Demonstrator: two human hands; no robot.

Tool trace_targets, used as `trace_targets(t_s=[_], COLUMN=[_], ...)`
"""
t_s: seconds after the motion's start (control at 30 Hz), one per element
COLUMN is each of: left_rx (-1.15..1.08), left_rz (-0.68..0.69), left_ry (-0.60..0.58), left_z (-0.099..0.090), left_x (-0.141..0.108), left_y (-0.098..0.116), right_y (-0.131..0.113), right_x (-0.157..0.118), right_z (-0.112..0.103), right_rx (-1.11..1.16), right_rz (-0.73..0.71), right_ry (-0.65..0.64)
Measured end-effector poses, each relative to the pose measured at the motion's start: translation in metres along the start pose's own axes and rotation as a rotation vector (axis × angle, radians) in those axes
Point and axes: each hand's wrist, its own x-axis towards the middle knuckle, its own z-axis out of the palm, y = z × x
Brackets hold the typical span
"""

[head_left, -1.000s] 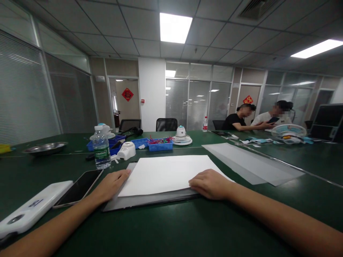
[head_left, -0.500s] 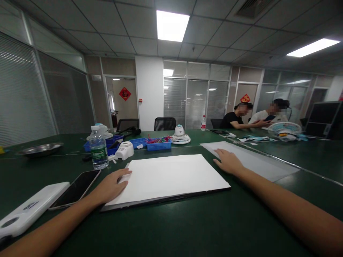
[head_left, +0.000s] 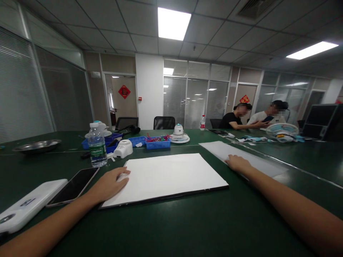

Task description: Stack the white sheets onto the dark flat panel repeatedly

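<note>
A stack of white paper [head_left: 166, 178] lies on a thin dark board in front of me. My left hand [head_left: 111, 184] rests over its left edge, thumb apart from the fingers, lying on the paper. To the right, a translucent sheet [head_left: 257, 162] is spread on the table. My right hand [head_left: 238, 163] is at the near edge of that sheet, its fingers bent and pressed together there; the fingertips' underside is hidden.
Left of the paper are a phone [head_left: 75, 185], a white device [head_left: 30, 205] and a water bottle [head_left: 97, 146]. Blue trays [head_left: 158, 144], a white fan part [head_left: 180, 135] and a metal dish [head_left: 39, 145] stand farther back. Two people [head_left: 235, 117] sit at the far right.
My right hand has moved right along the translucent sheet, and its fingers have drawn together. The sheet's right end has shifted slightly left. My left hand stays on the paper.
</note>
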Motion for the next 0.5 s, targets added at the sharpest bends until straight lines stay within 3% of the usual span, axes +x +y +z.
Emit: trace_targets(t_s=[0.3, 0.4, 0.5], left_rx=[-0.029, -0.032, -0.039], left_rz=[0.026, 0.056, 0.055], left_ry=[-0.018, -0.022, -0.029], left_z=[0.004, 0.004, 0.004], left_x=[0.002, 0.001, 0.001], left_y=[-0.008, -0.007, -0.006], right_y=[-0.035, -0.058, -0.086], right_x=[-0.042, -0.063, -0.088], right_z=[-0.034, -0.049, -0.056], right_rx=[-0.065, -0.053, -0.037], right_rz=[-0.127, -0.319, -0.613], right_ry=[0.235, 0.3, 0.279])
